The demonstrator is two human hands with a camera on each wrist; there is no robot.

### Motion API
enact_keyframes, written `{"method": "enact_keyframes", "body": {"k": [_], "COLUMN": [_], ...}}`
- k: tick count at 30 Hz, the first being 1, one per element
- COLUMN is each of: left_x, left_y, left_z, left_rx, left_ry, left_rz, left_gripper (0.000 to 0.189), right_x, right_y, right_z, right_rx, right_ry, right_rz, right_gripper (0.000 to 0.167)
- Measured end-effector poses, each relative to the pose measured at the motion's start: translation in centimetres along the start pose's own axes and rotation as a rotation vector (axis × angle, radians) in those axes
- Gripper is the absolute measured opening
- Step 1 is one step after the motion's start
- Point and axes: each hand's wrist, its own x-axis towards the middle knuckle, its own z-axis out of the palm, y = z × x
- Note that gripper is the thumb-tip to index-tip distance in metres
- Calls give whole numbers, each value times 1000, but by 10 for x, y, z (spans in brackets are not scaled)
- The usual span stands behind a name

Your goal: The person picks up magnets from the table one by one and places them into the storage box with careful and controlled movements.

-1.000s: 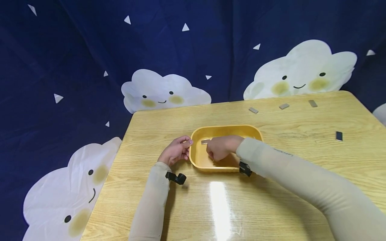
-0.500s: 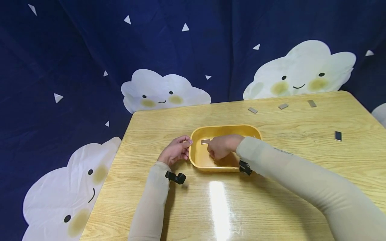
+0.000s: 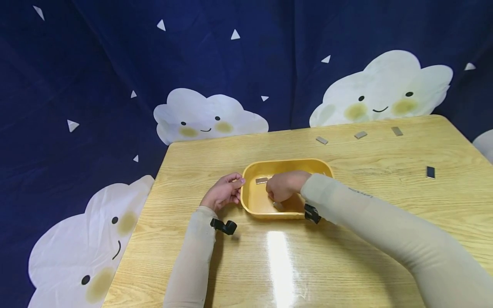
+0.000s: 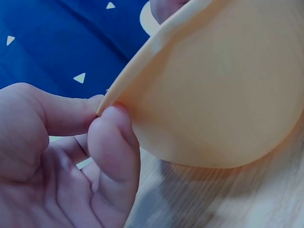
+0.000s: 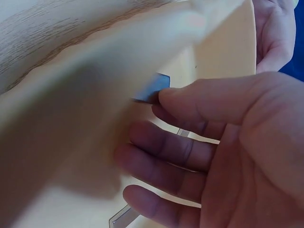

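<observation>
A yellow plastic bin [image 3: 254,213] stands on the wooden table. My left hand [image 3: 223,192] pinches its left rim between thumb and index finger, plain in the left wrist view. Inside the bin, my right hand [image 3: 285,187] holds a small flat rectangular tile [image 5: 154,89] between thumb and index finger. That tile looks bluish and shiny in the right wrist view; the other fingers curve loosely below it. Another thin tile [image 3: 261,181] lies on the bin floor, left of the right hand. Part of a tile [image 5: 124,216] also shows beneath the fingertips in the right wrist view.
Three greyish tiles, including one tile [image 3: 322,140] behind the bin, lie along the table's far edge. A dark tile [image 3: 430,172] lies on the right side of the table [image 3: 200,162]. A blue curtain [image 3: 231,64] with printed clouds hangs behind.
The right hand shifts very slightly within the bin, and the tile's end now shows more clearly below its fingers in the head view. The left hand keeps its place on the rim.
</observation>
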Motion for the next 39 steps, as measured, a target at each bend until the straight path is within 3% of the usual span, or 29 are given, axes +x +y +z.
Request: {"method": "enact_keyframes", "body": {"k": [13,28,39], "left_x": [0,-1,0], "left_y": [2,1,1], "left_z": [1,0,0], "left_rx": [10,23,27], "left_ry": [8,7,6], "left_rz": [-6,-8,-13], "left_gripper": [10,19,15], "right_x": [-1,-10,-20], "right_y": [-3,-2,-3], "right_z": [-2,-4,-13], "right_rx": [6,16,15], "right_ry": [18,49,70], "right_rz": [9,10,-14], "right_gripper": [17,16,8]}}
